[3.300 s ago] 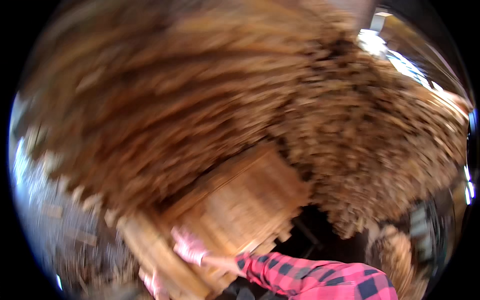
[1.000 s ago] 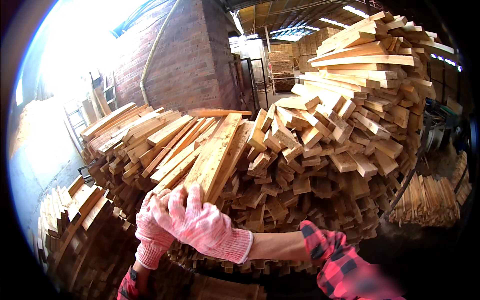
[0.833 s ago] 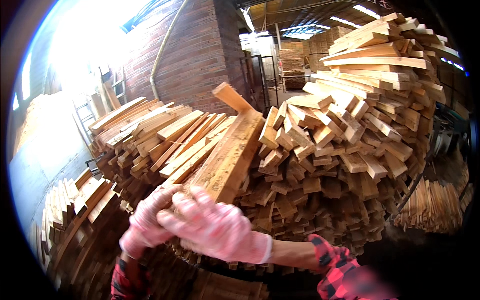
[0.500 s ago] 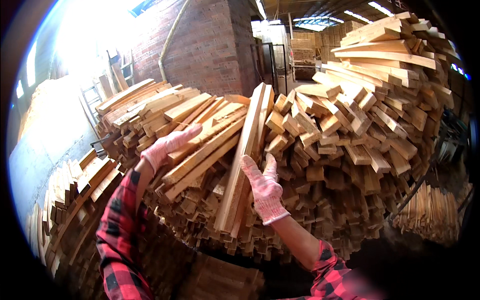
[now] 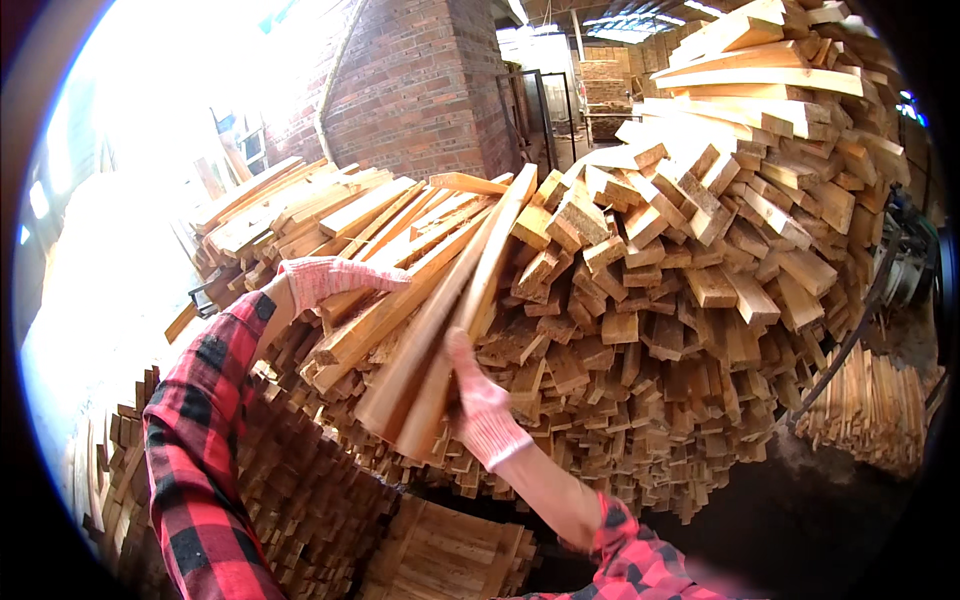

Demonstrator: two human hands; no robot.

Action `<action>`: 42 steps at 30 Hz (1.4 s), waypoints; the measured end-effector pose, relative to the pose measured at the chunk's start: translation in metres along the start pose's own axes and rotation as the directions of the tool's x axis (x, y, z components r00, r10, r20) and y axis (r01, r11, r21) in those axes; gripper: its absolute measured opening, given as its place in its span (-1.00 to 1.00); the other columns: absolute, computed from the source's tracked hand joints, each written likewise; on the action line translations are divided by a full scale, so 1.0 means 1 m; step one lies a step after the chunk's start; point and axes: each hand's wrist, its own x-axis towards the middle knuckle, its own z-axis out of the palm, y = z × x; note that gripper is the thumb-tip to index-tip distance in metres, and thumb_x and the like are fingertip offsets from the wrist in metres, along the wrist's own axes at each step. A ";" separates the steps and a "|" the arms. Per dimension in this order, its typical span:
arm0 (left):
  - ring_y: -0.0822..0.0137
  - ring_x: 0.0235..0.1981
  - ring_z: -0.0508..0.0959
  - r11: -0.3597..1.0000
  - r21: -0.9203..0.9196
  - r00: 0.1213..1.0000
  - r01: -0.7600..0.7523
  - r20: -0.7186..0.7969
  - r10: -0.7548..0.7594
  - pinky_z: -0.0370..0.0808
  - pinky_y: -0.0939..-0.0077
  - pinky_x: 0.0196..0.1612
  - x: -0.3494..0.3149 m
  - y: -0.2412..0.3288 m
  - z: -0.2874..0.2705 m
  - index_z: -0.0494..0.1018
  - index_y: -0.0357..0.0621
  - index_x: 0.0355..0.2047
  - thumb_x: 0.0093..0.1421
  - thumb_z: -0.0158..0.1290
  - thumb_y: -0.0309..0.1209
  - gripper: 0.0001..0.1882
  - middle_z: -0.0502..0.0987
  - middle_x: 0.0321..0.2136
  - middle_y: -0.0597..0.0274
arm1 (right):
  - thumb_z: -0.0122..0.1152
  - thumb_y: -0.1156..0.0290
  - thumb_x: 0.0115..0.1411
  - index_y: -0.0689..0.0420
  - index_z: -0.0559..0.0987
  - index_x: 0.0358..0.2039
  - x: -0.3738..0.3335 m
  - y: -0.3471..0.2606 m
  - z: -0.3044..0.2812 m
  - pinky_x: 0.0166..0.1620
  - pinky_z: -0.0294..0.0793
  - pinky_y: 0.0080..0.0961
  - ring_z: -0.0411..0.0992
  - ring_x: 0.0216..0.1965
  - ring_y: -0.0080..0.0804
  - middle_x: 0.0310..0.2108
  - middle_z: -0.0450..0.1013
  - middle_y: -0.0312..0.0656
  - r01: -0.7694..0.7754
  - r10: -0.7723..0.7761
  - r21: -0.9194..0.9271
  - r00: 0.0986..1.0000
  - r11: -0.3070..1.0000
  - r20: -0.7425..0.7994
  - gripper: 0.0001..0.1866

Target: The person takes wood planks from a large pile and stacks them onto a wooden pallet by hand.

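Two long wooden strips, a left one (image 5: 412, 345) and a right one (image 5: 482, 285), lean side by side on the lumber stack, their near ends blurred. My right hand (image 5: 482, 408), in a pale pink knit glove, lies against the right side of the right strip, fingers stretched upward and not wrapped round it. To the left, my left hand (image 5: 335, 280), gloved alike, is held flat with its fingers pointing right. It hovers over or rests on slanting boards (image 5: 370, 315); contact cannot be made out. Neither hand grips a board.
A tall pile of cut boards (image 5: 690, 260) rises on the right. More stacked lumber (image 5: 310, 490) stands low on the left, beside a wooden panel (image 5: 440, 545). Behind are a brick wall (image 5: 420, 90) and a dark metal frame (image 5: 560, 105). Machinery (image 5: 905, 260) stands far right.
The near ends of the two strips have swung left, and a gap shows between them. My right hand has moved left and down with them. My left hand has risen slightly, its fingers now level.
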 end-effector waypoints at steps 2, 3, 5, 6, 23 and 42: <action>0.38 0.29 0.34 1.000 0.018 1.000 -0.025 0.010 0.025 0.24 0.41 0.38 0.009 0.025 0.014 0.37 -0.17 0.27 0.36 0.06 -0.07 -0.40 0.41 0.26 0.23 | 0.51 0.14 0.03 0.04 -0.09 0.50 0.027 -0.001 0.007 0.33 0.31 -0.36 0.35 0.27 -0.25 0.39 0.08 0.14 0.128 0.157 -0.903 0.965 0.410 0.208 0.19; 0.38 0.28 0.34 0.999 0.033 1.000 -0.024 -0.002 0.024 0.24 0.41 0.38 0.007 0.035 0.019 0.38 -0.18 0.27 0.36 0.06 -0.08 -0.41 0.42 0.26 0.23 | 0.53 0.04 -0.01 0.06 -0.06 0.49 0.028 0.001 0.017 0.33 0.33 -0.40 0.37 0.26 -0.26 0.38 0.13 0.17 0.102 0.133 -0.985 0.984 0.139 0.120 0.22; 0.38 0.27 0.36 0.997 -0.010 0.996 -0.075 0.037 0.075 0.25 0.41 0.37 0.035 0.026 0.037 0.38 -0.18 0.27 0.37 0.06 -0.09 -0.42 0.43 0.25 0.23 | 0.52 -0.17 -0.09 0.16 0.04 0.45 0.031 -0.001 0.050 0.29 0.38 -0.37 0.41 0.22 -0.20 0.36 0.18 0.18 0.018 -0.027 -0.997 0.999 -0.078 0.020 0.25; 0.38 0.27 0.36 0.997 0.002 0.997 -0.071 0.017 0.071 0.26 0.41 0.37 0.029 0.029 0.039 0.38 -0.18 0.26 0.37 0.06 -0.10 -0.43 0.43 0.24 0.23 | 0.49 -0.29 -0.13 0.24 0.12 0.41 0.035 0.006 0.059 0.26 0.41 -0.31 0.42 0.20 -0.14 0.36 0.18 0.17 -0.011 -0.084 -0.999 0.996 0.044 -0.015 0.28; 0.25 0.30 0.27 0.907 -0.410 0.985 0.094 0.168 -0.026 0.21 0.29 0.38 -0.173 -0.002 0.055 -0.09 -0.08 0.47 -0.16 0.56 -0.22 0.32 0.27 0.31 0.15 | 0.29 -0.06 0.24 0.14 0.19 0.37 -0.052 0.063 -0.052 0.21 0.47 -0.20 0.36 0.21 -0.17 0.20 0.36 -0.05 -0.021 0.215 -0.947 0.975 0.320 0.051 -0.14; 0.30 0.17 0.42 0.528 -0.827 0.971 -0.194 -0.237 -0.014 0.34 0.31 0.25 -0.164 -0.293 0.270 0.23 -0.24 0.32 -0.01 0.44 -0.21 -0.05 0.46 0.13 0.21 | 0.79 0.06 -0.41 0.17 -0.05 0.45 -0.155 -0.113 -0.213 0.41 0.15 -0.28 0.14 0.37 -0.31 0.36 0.18 -0.15 0.087 0.150 -0.776 0.989 -0.624 -0.010 0.52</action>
